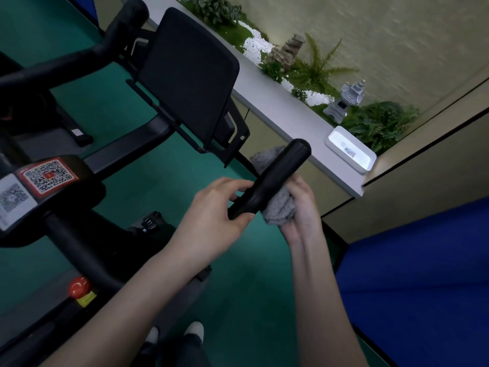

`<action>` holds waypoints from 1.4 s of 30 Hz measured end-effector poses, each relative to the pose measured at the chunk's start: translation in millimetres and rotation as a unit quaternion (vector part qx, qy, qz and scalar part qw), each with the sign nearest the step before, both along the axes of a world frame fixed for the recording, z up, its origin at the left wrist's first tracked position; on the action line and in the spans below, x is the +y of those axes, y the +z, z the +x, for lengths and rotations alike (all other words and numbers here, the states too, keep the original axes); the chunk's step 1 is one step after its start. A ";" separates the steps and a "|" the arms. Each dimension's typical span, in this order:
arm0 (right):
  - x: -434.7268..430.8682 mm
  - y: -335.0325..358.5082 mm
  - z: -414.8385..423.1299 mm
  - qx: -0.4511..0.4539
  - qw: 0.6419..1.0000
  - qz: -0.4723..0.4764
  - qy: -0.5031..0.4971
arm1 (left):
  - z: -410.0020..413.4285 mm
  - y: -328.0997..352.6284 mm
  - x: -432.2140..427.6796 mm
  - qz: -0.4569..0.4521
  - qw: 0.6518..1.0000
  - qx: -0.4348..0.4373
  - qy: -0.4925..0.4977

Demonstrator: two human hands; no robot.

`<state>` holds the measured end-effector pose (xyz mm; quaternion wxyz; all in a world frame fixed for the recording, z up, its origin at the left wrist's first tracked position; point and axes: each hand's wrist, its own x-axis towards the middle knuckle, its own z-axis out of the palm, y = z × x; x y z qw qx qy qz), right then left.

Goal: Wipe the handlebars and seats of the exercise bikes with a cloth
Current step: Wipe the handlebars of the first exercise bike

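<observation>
Green flooring [127, 107] fills most of the tilted view, with a beige textured wall [397, 35] at the top right and a blue panel [423, 287] at the lower right. A black exercise bike [79, 250] stands on the floor; its left side and base are cut off by the frame edge. A grey bench [264, 94] runs diagonally along the wall, backed by ferns [381, 123] and white pebbles [254, 46]. The bike's dark console panel [188, 75] faces away, so its front is hidden. Near the centre, the end of the handlebar [275, 178] points toward the bench. The left hand [217, 210] grips the bar's lower part, its fingers curled out of sight behind it. The right hand [301, 207], slightly blurred, holds a bunched grey cloth [280, 210] pressed against the bar's right side. More of the cloth shows beyond the bar, and the part between is hidden. A white tray [338, 136] sits on the bench beside a stone lantern [344, 102]; its contents are too small to make out. Lower left are a QR sticker [47, 174] and a red knob [78, 286], and the tips of pale shoes [194, 331] show at the bottom.
</observation>
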<state>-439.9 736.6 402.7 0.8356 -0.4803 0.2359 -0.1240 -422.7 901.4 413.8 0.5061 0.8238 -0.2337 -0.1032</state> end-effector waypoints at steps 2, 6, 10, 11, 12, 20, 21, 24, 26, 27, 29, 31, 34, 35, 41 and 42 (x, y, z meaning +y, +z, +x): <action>4.9 -7.1 -4.2 -0.002 1.000 0.010 0.015 | 0.0 0.1 -0.3 0.002 1.000 -0.002 0.003; 12.3 -15.9 -15.0 0.062 0.997 0.010 0.050 | 1.1 0.3 -0.8 0.000 1.000 0.000 0.004; 18.0 -15.8 -22.2 0.062 0.998 -0.002 0.024 | 3.0 2.1 1.5 -0.010 1.000 0.008 -0.006; 20.1 -15.0 -21.8 0.052 0.999 -0.011 0.002 | 3.5 2.7 2.4 -0.013 1.000 0.010 -0.009; 23.2 -14.7 -21.2 0.042 0.999 -0.015 -0.016 | 3.9 3.2 3.5 -0.015 1.000 0.012 -0.012; 48.6 -11.7 -34.9 0.076 0.992 -0.018 -0.095 | 4.6 3.1 10.4 0.003 0.999 0.013 -0.035; 48.1 -7.6 -33.9 0.067 0.988 -0.010 -0.142 | 4.5 3.0 10.7 0.008 0.999 0.015 -0.037; 50.4 3.7 -31.0 0.001 0.962 -0.068 -0.266 | 5.1 3.0 11.6 0.014 0.999 0.017 -0.040; 51.6 15.2 -29.6 -0.030 0.917 -0.224 -0.329 | 6.1 2.7 12.3 0.019 0.999 0.016 -0.040; 50.0 21.8 -28.8 -0.043 0.884 -0.313 -0.344 | 6.6 2.3 12.9 0.024 0.999 0.017 -0.042; 42.4 36.6 -25.0 -0.055 0.822 -0.455 -0.339 | 7.4 1.6 13.5 0.032 0.998 0.020 -0.044; 30.0 54.0 -19.3 -0.048 0.757 -0.571 -0.313 | 7.8 1.2 14.2 0.031 0.998 0.024 -0.045; 14.1 80.9 -5.4 -0.034 0.631 -0.753 -0.184 | 8.1 1.3 16.2 0.032 0.998 0.028 -0.047; 11.1 88.7 0.9 -0.014 0.600 -0.792 -0.111 | 8.2 1.1 17.1 0.033 0.998 0.029 -0.049; 11.3 110.2 28.4 0.070 0.456 -0.877 0.136 | 10.1 -2.1 28.4 0.047 0.997 0.030 -0.046; 15.5 109.3 29.1 0.072 0.446 -0.878 0.160 | 10.3 -2.1 30.2 0.050 0.997 0.030 -0.046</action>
